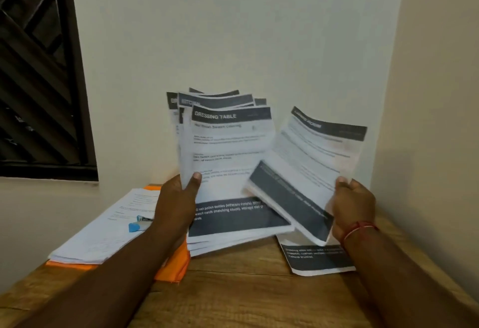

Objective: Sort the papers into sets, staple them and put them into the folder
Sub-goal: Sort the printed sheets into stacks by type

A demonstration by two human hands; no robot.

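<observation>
Four lots of papers: one pile [103, 239] on the orange folder [173, 265], one fanned sheaf [228, 151] raised just right of it, one thin set [311, 161] further right, one flat sheet [316, 260] furthest right. One folder. One blue stapler [137, 224] above the folder.

Wooden table [233, 288] in corner, plain pale walls [233, 29], dark latticed window [33, 81] left

— What reads clearly?
— "DRESSING TABLE", white on the dark header of the front sheet [228, 146] of the fanned stack [173, 120]. Its lower dark band says "nail polish bottles (different colors)" and "cards (matching count), storage slot".
— The tilted sheet [311, 156]?
— Too blurred. The flat sheet [318, 260] ends "makeup brushes".
</observation>
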